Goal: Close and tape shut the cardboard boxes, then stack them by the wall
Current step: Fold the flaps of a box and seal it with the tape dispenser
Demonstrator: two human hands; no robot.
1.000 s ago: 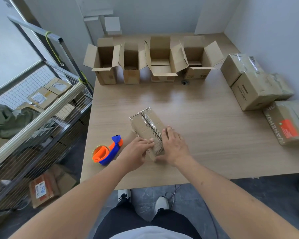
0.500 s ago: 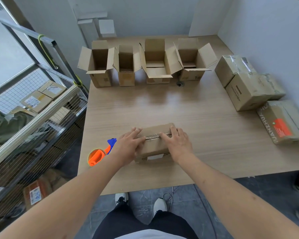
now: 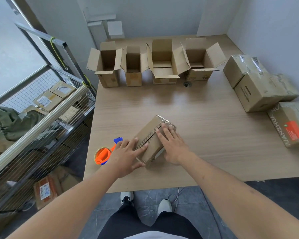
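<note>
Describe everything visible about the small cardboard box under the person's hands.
The small cardboard box is plain brown corrugated card, lying on the wooden table near its front edge, turned diagonally. Its top flaps are closed, meeting at a central seam, with shiny clear tape over the far end. The left hand rests flat on its near-left part, the right hand flat across its right side. A pale label shows on the near side face.

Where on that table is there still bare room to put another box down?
The widest bare patch of table lies between the four open boxes, the sealed boxes by the wall, and the box being handled. The right edge is crowded.
</note>
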